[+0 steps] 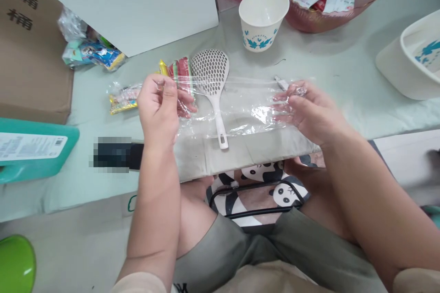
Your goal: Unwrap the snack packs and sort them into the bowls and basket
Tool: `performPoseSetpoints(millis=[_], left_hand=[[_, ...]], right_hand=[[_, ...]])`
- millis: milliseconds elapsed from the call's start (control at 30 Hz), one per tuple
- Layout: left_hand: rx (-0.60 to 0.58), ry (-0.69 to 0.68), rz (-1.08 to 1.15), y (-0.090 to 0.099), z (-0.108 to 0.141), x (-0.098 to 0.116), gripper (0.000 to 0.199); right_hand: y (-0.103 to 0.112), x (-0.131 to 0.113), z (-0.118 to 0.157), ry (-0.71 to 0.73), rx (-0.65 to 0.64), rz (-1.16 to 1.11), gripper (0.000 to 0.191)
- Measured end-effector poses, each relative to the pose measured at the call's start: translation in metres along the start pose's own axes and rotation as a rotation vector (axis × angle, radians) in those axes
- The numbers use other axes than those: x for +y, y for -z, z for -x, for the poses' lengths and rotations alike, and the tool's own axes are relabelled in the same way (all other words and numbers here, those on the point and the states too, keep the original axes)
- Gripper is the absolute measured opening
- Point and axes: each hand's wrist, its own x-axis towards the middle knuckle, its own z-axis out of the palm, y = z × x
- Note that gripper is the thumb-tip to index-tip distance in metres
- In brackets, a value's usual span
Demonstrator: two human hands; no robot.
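A clear plastic bag (pixel 237 121) is stretched sideways between my two hands, above the near part of the table. My left hand (pixel 163 103) pinches one end of it between thumb and fingers. At the other end, my right hand (pixel 304 105) grips the film, some of it bunched by the thumb. Through and behind the bag shows a pale skimmer ladle (pixel 210 71) with a perforated bowl, its handle pointing toward me. Just beyond my left hand lie snack packets, one with a watermelon pattern (pixel 182 68) and a yellow-edged one (pixel 123 98), partly covered by the hand.
A white paper cup (pixel 263 18) stands behind the skimmer, beside a reddish bowl (pixel 316 20) holding sachets. At right is a white bin (pixel 395 64). Boxes, a blue packet (pixel 98 52), a teal container (pixel 41 146) and a dark, partly blurred object (pixel 135 155) occupy the left.
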Motion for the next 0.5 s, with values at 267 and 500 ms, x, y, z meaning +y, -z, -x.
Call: performPoseSetpoints(millis=[267, 500], left_hand=[[0.088, 0.030, -0.231, 0.012, -0.004, -0.006, 0.029], [-0.203, 0.328, 0.098, 0.014, -0.007, -0.014, 0.053]], right_hand=[[-0.001, -0.005, 0.003, -0.033, -0.004, 0.162, 0.028], [-0.008, -0.005, 0.003, -0.058, 0.043, -0.014, 0.036]])
